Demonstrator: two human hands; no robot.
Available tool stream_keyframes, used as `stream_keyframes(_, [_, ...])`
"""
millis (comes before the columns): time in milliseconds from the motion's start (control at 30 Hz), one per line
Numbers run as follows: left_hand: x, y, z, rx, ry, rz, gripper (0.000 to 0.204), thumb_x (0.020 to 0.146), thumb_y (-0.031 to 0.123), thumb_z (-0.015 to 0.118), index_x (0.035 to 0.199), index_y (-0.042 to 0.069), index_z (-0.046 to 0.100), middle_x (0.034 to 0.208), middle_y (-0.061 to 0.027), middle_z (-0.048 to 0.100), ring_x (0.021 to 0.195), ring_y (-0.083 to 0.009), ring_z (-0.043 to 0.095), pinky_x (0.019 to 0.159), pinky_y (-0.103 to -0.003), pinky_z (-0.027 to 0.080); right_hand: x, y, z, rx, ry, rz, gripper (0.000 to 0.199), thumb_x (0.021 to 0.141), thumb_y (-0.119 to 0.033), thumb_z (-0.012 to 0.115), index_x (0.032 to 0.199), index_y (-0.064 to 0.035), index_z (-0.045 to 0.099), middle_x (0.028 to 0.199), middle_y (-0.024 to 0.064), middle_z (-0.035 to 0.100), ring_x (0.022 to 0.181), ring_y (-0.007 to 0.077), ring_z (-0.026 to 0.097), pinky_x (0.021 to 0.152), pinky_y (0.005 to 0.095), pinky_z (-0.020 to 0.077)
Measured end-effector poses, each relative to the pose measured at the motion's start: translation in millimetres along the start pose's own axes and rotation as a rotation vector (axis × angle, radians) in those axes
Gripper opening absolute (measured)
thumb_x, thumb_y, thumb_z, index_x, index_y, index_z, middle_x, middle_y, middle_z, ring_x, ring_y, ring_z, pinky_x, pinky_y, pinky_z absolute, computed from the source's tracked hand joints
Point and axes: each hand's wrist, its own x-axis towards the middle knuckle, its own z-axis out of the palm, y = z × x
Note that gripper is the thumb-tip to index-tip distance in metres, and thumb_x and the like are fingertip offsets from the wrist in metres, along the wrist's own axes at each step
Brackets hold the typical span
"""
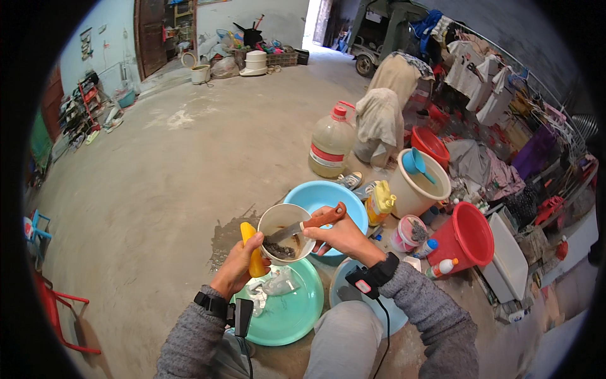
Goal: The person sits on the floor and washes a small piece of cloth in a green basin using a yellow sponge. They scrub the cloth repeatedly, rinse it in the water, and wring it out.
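A white scoop (282,232) with a yellow handle is held by the left hand (238,265), which is closed around that handle. Inside the scoop some dark material is seen at the bottom. A knife (307,224) with a red-brown handle is gripped by the right hand (341,237), and its blade is pointed into the scoop, with the tip near the dark material. The scoop is kept above a green basin (297,312), in which some clear plastic pieces are lying. Just behind the scoop a blue basin (341,196) is placed on the concrete floor (189,164). Further right, a white bucket (416,183) with a blue ladle, a yellow bottle (380,202) and a red bucket (467,237) are standing close together.
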Motion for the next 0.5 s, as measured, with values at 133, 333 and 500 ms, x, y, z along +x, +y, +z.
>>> stream_keyframes(133, [10,-9,7,0.029,-0.007,-0.038,0.049,0.09,0.047,0.06,0.112,0.006,0.047,0.092,-0.0045,0.054,0.074,-0.0151,0.057,0.067,-0.033,0.053,-4,16,-15,0.078,-0.001,0.017,0.025,0.079,-0.009,0.069,0.099,-0.0006,0.057,0.081,0.0069,0.063,0.055,0.012,0.062,0.048,0.0234,0.0534])
stream_keyframes(333, [17,-22,24,0.005,0.053,-0.065,0.064,0.088,0.051,0.061,0.126,0.004,0.039,0.109,-0.0117,0.049,0.087,-0.0241,0.06,0.074,-0.041,0.056,-26,47,-55,0.206,0.11,0.025,0.024,0.079,-0.005,0.067,0.101,0.0012,0.057,0.084,0.009,0.063,0.056,0.0152,0.064,0.05,0.0252,0.0554])
stream_keyframes(500, [17,-21,30,-0.017,0.148,-0.051,0.066,0.087,0.053,0.06,0.127,0.006,0.037,0.109,-0.0134,0.054,0.085,-0.0238,0.06,0.074,-0.04,0.056,-63,87,-138,0.308,0.425,0.106,0.024,0.081,-0.008,0.068,0.102,0.0016,0.059,0.087,0.0101,0.063,0.062,0.0164,0.064,0.053,0.0267,0.0568])
